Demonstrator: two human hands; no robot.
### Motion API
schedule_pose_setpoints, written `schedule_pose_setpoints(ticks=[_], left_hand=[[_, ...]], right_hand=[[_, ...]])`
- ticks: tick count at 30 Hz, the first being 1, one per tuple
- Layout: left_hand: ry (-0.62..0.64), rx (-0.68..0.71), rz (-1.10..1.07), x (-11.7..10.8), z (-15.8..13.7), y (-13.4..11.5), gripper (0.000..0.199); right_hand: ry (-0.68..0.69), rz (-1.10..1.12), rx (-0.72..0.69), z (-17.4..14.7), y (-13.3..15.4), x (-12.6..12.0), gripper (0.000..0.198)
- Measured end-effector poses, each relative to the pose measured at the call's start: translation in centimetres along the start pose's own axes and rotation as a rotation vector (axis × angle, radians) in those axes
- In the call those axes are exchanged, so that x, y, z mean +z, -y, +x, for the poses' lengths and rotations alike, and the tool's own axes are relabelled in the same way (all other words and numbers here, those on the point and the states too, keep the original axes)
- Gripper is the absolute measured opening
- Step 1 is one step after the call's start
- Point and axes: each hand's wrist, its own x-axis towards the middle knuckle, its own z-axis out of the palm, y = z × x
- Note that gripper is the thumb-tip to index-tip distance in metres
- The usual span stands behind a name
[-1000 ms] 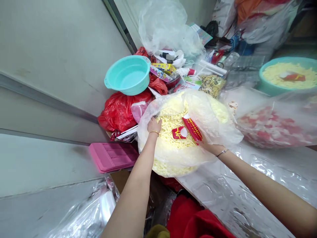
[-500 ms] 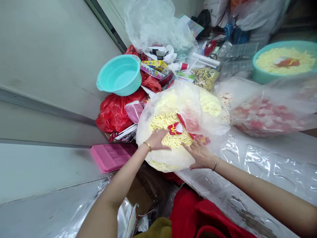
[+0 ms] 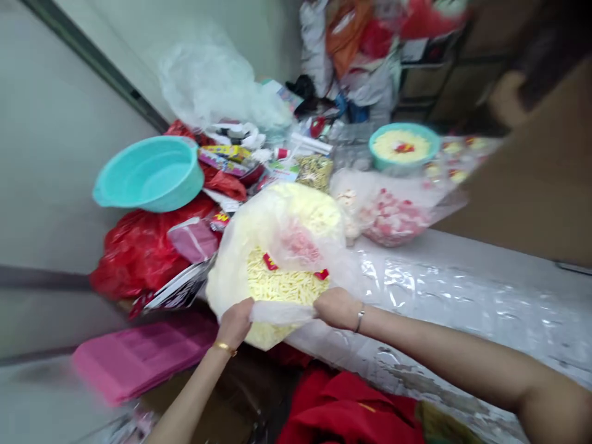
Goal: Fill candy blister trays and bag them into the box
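A large translucent plastic bag [image 3: 231,259] sits open in front of me. Inside are many small pale-yellow pieces [image 3: 287,287], shaped like fries. A small red packet [image 3: 270,261] with a yellow mark lies among them, and another bit of red shows near the right side. My left hand [image 3: 235,322] is closed on the bag's near rim at the left. At the right end of that same rim, my right hand [image 3: 338,308] grips the plastic in its closed fingers. The rim stretches between both hands.
A turquoise basin [image 3: 150,179] stands at the left above a red bag [image 3: 139,246]. A pink tray [image 3: 143,354] is below it. At right are a bag of pink and white pieces [image 3: 393,216], a filled basin [image 3: 404,148] and a brown cardboard panel [image 3: 536,179].
Both hands went from open over the pieces to closed on the bag's near rim. The view has shifted, and a cardboard panel and part of another person now show at right.
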Motion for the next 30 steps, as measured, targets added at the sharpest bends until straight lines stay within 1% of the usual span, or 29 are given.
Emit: schedule_pose_setpoints(ticks=[2,4,6,8,9,10,13,15,17,19,21,22,24,26,27,29,30], left_hand=[[-0.108,0.0,-0.021,-2.2,1.4,0.0,0.021],[-0.266,-0.03,-0.093,-4.9,2.6,-0.2,0.017],[-0.387,-0.062,-0.184,-7.2,2.9,-0.7,0.016],[-0.492,-0.084,-0.271,-8.5,2.4,-1.8,0.014],[-0.524,-0.084,-0.312,-8.7,2.0,-2.5,0.013],[-0.528,-0.073,-0.347,-8.6,1.7,-3.3,0.013],[-0.42,-0.008,-0.365,-7.8,1.1,-5.8,0.01],[-0.385,-0.008,-0.279,-7.6,0.8,-7.2,0.01],[-0.397,-0.047,-0.159,-7.4,0.2,-8.3,0.016],[-0.323,-0.044,-0.086,-6.6,-0.7,-9.2,0.023],[-0.208,-0.03,-0.072,-5.1,-1.7,-10.1,0.02],[-0.122,-0.012,-0.077,-4.2,-2.3,-10.5,0.018],[0.112,0.051,-0.116,-2.7,-3.2,-11.3,0.016],[0.323,0.109,-0.181,-2.2,-3.6,-11.8,0.011],[0.396,0.132,-0.223,-2.4,-3.5,-11.9,0.014],[0.467,0.168,-0.316,-3.4,-2.5,-11.9,0.039],[0.486,0.187,-0.371,-4.1,-1.6,-11.8,0.051]], right_hand=[[-0.069,-0.015,0.024,0.1,-0.6,-2.3,0.023],[-0.151,-0.038,0.02,-0.1,-1.2,-5.2,0.024],[-0.233,-0.071,0.004,-0.8,-1.6,-7.9,0.025],[-0.299,-0.106,-0.005,-1.9,-2.2,-9.8,0.026],[-0.322,-0.122,-0.002,-2.6,-2.5,-10.3,0.026],[-0.335,-0.134,0.004,-3.3,-2.9,-10.5,0.026],[-0.325,-0.148,0.022,-5.4,-4.0,-9.9,0.023],[-0.314,-0.138,0.03,-6.8,-4.4,-8.9,0.024],[-0.319,-0.116,0.039,-8.0,-4.5,-7.8,0.027],[-0.318,-0.089,0.039,-9.0,-4.6,-6.6,0.029],[-0.293,-0.069,0.024,-9.6,-4.8,-5.3,0.028],[-0.273,-0.063,0.013,-9.9,-4.8,-4.6,0.027],[-0.226,-0.061,-0.008,-10.2,-4.9,-3.2,0.025],[-0.182,-0.062,-0.023,-10.6,-4.9,-1.8,0.023],[-0.163,-0.059,-0.028,-10.8,-4.9,-1.1,0.021],[-0.13,-0.051,-0.039,-11.1,-4.9,0.0,0.022],[-0.118,-0.037,-0.048,-11.1,-5.0,0.4,0.028]])
